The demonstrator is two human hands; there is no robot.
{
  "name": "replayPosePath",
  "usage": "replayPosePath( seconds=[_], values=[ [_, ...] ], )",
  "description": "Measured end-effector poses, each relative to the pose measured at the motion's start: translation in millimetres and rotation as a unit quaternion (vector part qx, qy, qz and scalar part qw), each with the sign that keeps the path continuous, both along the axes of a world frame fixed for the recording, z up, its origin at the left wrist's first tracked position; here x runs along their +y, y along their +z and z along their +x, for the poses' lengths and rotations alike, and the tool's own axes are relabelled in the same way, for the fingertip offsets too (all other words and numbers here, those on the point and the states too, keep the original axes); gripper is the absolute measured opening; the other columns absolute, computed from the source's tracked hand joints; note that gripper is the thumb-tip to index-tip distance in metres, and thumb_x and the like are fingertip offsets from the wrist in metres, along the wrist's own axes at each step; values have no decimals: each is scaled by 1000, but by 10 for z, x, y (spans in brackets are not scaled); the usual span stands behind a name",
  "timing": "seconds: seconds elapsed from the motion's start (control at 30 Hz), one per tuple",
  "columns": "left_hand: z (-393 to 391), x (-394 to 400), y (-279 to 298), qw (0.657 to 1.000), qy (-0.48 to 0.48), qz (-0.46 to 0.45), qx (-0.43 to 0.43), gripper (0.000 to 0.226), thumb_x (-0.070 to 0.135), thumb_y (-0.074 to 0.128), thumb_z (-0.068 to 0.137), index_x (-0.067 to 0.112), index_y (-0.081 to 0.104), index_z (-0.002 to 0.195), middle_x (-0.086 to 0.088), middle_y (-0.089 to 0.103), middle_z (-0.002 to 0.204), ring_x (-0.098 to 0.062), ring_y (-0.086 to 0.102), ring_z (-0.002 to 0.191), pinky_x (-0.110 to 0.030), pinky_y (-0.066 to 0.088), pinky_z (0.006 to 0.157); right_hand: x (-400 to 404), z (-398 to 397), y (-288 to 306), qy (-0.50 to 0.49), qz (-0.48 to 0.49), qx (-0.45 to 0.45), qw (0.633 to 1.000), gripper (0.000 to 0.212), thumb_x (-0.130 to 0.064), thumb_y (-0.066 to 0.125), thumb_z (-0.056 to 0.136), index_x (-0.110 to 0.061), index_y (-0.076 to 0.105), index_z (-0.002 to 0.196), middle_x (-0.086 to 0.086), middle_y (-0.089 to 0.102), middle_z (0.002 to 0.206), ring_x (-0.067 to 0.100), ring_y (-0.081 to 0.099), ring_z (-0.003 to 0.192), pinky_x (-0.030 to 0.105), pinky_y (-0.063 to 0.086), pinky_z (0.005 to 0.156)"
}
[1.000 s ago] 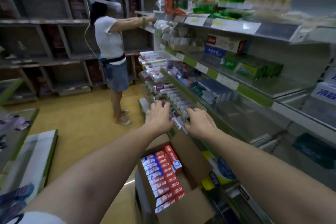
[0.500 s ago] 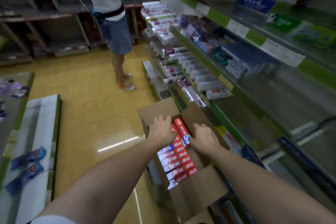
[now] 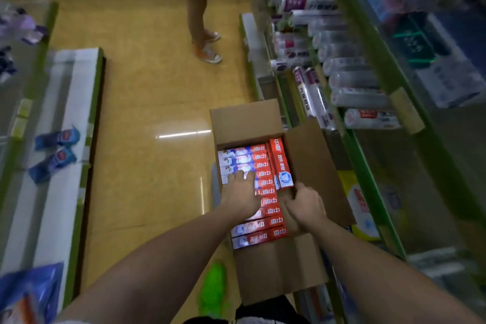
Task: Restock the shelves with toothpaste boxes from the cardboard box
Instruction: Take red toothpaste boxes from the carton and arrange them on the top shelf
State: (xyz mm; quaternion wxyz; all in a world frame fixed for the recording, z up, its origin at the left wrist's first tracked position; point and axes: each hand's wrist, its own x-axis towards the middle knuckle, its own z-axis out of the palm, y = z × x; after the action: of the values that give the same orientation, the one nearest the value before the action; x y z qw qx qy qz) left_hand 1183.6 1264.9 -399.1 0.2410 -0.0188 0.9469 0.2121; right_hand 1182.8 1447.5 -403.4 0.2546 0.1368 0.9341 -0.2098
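An open cardboard box stands on the floor against the right-hand shelf unit. Inside lies a row of red, white and blue toothpaste boxes, with one more toothpaste box lying crosswise along their right ends. My left hand rests flat on the middle of the row, fingers stretched forward. My right hand is at the row's right ends, its fingers dipping down into the gap by the carton's right wall. The fingertips are hidden, so its grip is unclear.
Another person's legs and orange shoes stand up the aisle ahead. Rolls and packs fill the right shelves. A low white shelf with blue packs runs along the left. My green shoe is beside the carton.
The view has tilted further down onto the carton. Both hands came off the shelf and dropped into the carton, and now lie lower on the toothpaste row.
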Motion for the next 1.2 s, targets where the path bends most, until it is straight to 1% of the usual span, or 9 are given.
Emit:
replayPosePath(
  seconds=[0.17,0.27,0.37,0.43,0.53,0.7,0.9,1.1,1.2],
  values=[
    [-169,135,-373,998,34,19,-39,65,40,66,92,19,38,147,-11,41,147,-30,40,136,-47,47,106,70,-206,-472,-21,-21,-15,999,49,-60,54,88,-19,58,115,5,68,104,26,67,90,35,55,77],
    [-177,190,-599,996,45,23,-67,64,38,66,92,18,39,147,-12,43,146,-29,40,135,-47,46,106,73,-257,-755,-18,-18,-43,999,44,-51,53,90,-18,56,119,9,68,107,30,67,93,41,56,82],
    [-65,240,-810,993,55,27,-104,66,41,68,91,21,40,147,-9,45,145,-28,41,137,-49,44,109,47,-235,-928,-18,-26,-71,997,50,-41,61,88,-16,52,130,13,67,112,35,66,99,40,54,85],
    [61,287,-939,988,64,40,-131,68,44,70,90,24,41,147,-6,46,146,-27,42,138,-52,43,111,41,-159,-1052,-39,-29,-95,994,53,-35,66,85,-14,51,132,14,66,115,36,65,102,38,51,85],
    [255,353,-1108,981,71,37,-178,69,42,71,89,26,40,147,-5,44,149,-27,39,140,-54,40,112,35,-2,-1256,-72,-25,-140,987,54,-36,69,85,-12,52,130,15,64,123,35,63,108,37,51,88],
    [496,452,-1309,971,95,24,-219,68,39,71,89,25,41,148,-6,42,149,-28,39,140,-53,41,112,79,157,-1475,-125,-27,-206,970,67,-34,75,82,-10,42,135,17,62,127,37,61,113,37,49,90],
    [535,485,-1399,967,109,7,-231,65,34,70,91,22,40,148,-9,42,148,-29,39,140,-51,40,113,45,142,-1623,-136,-46,-233,962,66,-20,78,77,-13,39,130,13,58,127,34,59,115,39,50,94],
    [540,460,-1403,975,71,-25,-209,64,39,69,91,22,42,147,-8,45,146,-28,41,137,-50,40,112,2,134,-1574,-147,-30,-222,964,59,-27,73,79,-15,42,128,11,62,123,33,61,113,37,48,92],
    [550,494,-1385,977,43,1,-209,66,38,70,90,23,42,147,-7,46,147,-28,40,138,-51,39,113,62,146,-1474,-201,-25,-192,960,58,-31,70,83,-15,47,134,11,63,124,32,62,112,34,47,90]
  ],
)
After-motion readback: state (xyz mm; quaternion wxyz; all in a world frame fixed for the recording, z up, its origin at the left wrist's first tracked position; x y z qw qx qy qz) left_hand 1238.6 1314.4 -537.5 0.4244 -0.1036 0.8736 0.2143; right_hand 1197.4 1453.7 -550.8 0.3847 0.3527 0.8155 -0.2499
